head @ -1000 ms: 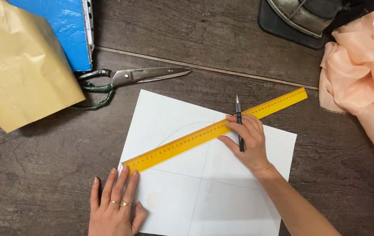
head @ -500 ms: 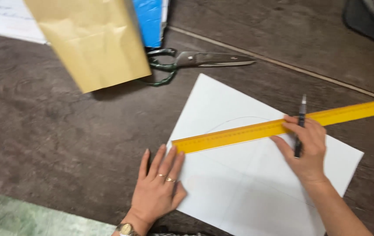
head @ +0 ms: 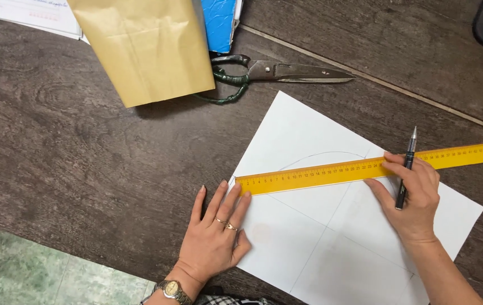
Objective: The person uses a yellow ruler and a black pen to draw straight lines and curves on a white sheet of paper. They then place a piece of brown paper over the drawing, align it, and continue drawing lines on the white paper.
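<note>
My right hand: fingers laid flat and close together on the yellow ruler, pinning it to the white paper sheet. A black pen is tucked between those fingers, tip pointing to 12 o'clock, lying across the ruler. So the hand is clamped on the pen while it presses the ruler down.

My left hand: fingers extended, slightly spread, palm down. Fingertips sit at the sheet's left corner, just at the ruler's left end; can't tell if they touch the ruler itself. Holding nothing. Two rings and a wristwatch on that side.

The ruler runs roughly from 9 to 3 o'clock, right end tilted up a bit and running out past the sheet's edge. The sheet lies skewed on the dark wood worktop, with faint pencil lines and an arc drawn on it.

At 12 o'clock from the left hand: scissors with dark green handles, blades closed, pointing to 3 o'clock, apart from the sheet. At 11 o'clock: tan paper bag covering part of the scissor handles, blue item behind it. Greenish floor at 8 o'clock.
</note>
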